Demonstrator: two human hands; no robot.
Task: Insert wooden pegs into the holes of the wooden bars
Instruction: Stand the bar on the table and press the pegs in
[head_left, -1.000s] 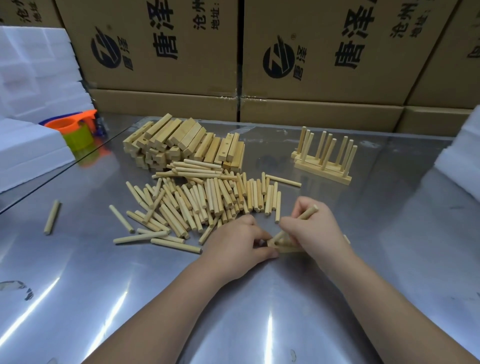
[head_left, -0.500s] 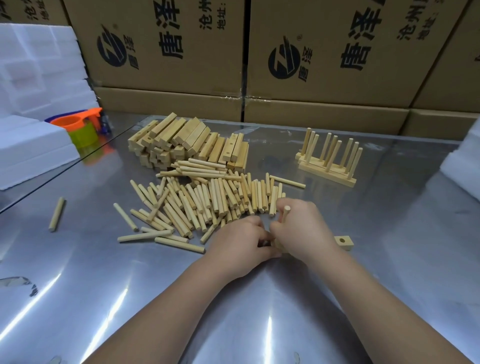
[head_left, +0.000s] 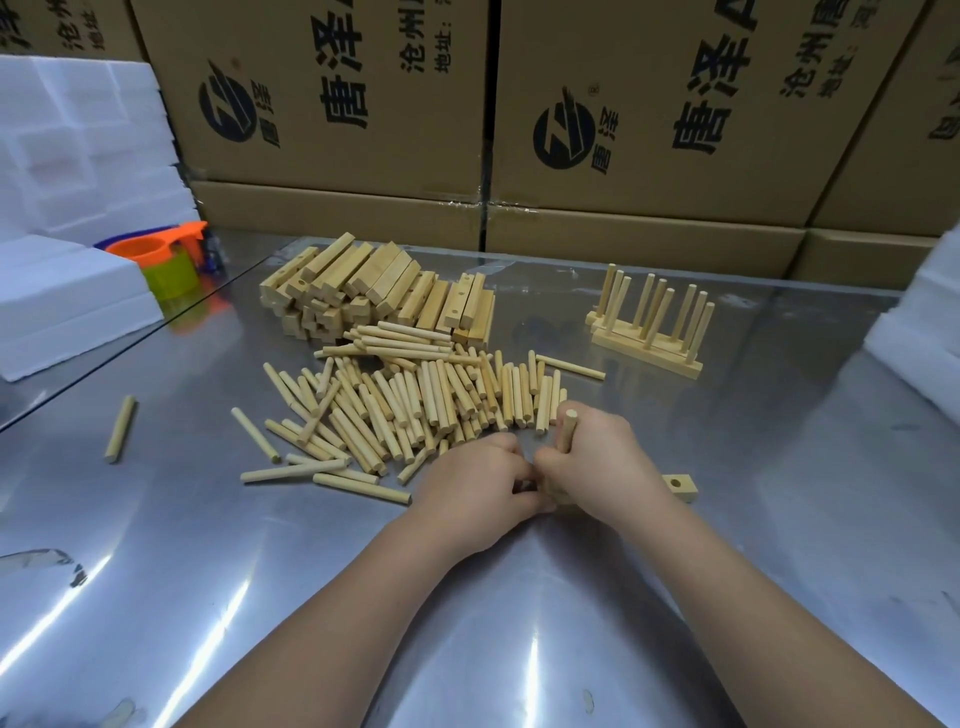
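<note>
Dozens of loose pegs (head_left: 415, 405) lie mid-frame on the table (head_left: 779, 519). Below them the left hand (head_left: 467, 483) has its grip curled on the bar (head_left: 678, 486); the right hand (head_left: 602, 462) wraps 1 upright peg (head_left: 567, 431). Light, stiff, smooth wood: likely best held low on its shaft.

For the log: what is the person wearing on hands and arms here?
Nothing visible. The left hand and right hand are bare, without gloves or rings that show. The left forearm and right forearm are uncovered as far as the frame reaches: no sleeves, watch or wristband.
</note>
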